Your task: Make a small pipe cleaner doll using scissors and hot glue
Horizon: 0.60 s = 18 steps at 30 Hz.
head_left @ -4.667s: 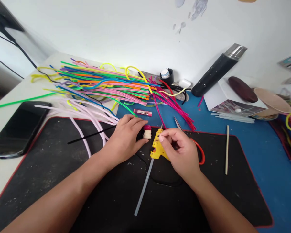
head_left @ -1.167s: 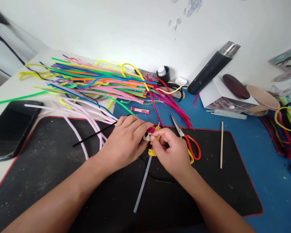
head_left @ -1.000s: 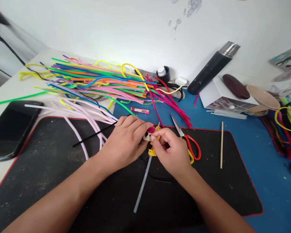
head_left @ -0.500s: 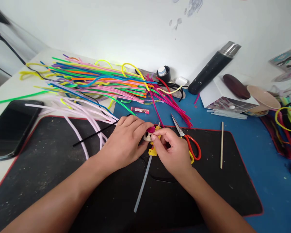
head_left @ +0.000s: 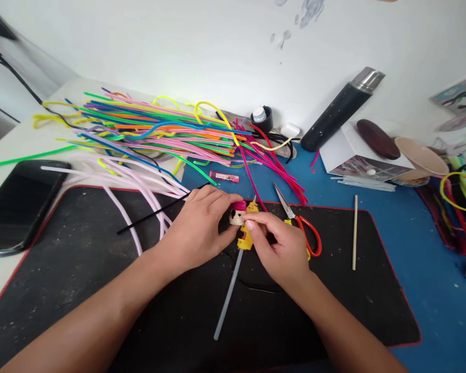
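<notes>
Between its thumb and fingers my left hand (head_left: 200,230) grips a small pipe-cleaner head (head_left: 237,213), cream below with a magenta top and black eye spots. My right hand (head_left: 279,243) is closed in a pinch, thumb and index fingertips at the head's right edge. Whatever is between those fingertips is too small to make out. Under and behind my hands lies a yellow glue gun (head_left: 247,239), partly covered, with a long clear glue stick (head_left: 228,295) coming out of its near end. Scissors (head_left: 306,228) with red and yellow handles lie right of my right hand.
A black mat (head_left: 171,321) covers the work area. Colourful pipe cleaners (head_left: 159,124) are heaped at the back left, near a phone (head_left: 23,207). A wooden stick (head_left: 354,233) lies on the right. Behind stand a dark flask (head_left: 337,111) and a white box (head_left: 357,150).
My right hand has shifted slightly right and down, its fingertips sliding away from the head's top. More of the head's face and magenta top now shows. My left hand stays almost still.
</notes>
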Motion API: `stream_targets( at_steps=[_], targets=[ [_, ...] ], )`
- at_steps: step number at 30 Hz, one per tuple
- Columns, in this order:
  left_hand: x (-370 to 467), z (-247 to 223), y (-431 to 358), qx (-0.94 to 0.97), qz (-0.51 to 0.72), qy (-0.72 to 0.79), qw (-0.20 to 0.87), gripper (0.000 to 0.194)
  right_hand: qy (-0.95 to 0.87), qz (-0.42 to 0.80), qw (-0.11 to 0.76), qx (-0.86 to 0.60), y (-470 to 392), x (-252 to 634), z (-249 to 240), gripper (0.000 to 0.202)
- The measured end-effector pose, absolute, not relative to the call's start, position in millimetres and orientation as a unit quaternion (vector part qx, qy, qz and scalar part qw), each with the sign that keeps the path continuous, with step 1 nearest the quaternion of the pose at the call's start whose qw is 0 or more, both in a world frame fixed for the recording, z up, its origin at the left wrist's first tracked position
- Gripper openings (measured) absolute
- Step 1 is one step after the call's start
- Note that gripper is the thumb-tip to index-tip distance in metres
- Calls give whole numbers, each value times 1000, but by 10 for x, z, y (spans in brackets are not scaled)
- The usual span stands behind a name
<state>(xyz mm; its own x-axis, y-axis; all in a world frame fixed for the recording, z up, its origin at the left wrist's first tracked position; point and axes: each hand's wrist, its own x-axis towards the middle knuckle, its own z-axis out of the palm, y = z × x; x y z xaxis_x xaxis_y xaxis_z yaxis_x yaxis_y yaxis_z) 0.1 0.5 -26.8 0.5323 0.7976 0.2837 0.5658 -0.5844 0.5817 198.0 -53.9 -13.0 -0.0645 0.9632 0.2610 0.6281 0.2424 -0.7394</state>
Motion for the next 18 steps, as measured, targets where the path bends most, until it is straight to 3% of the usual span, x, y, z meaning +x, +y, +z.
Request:
stream_targets(
  at_steps=[18],
  targets=[
    [-9, -276, 1, 849, 267, 398, 224, 33, -715, 225, 372, -548, -548, 1988, -144, 24]
  ],
)
